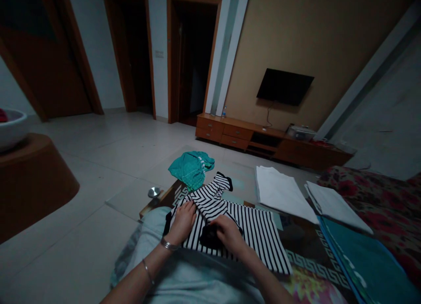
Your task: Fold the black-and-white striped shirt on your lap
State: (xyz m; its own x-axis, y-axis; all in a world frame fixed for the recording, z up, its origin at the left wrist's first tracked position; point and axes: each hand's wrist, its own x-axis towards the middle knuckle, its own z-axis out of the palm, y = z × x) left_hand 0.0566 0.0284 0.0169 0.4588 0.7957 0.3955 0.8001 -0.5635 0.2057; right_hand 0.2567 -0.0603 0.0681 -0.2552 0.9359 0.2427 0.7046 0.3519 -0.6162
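**Fingers (184, 217) set on a striped shirt (259, 234)**

The fingers of the left hand (181, 223) are kept released and flat on the shirt, so that the cloth appears to be pinned against the glass-topped counter (315, 264). The fingers of the right hand (227, 234) are curled over a dark piece of cloth (208, 237) at the middle of the shirt; whether it is grasped cannot be told. The shirt is spread directly in front of the lap, within reach of both hands. Its sleeve (210, 192) is laid back over the body, seemingly to bring the garment inward. Beyond the shirt, a crumpled teal garment (191, 168) is left. To the right of the shirt, two folded white cloths (283, 194) and a folded teal cloth (362, 255) are set apart, which keeps them away from the hands.
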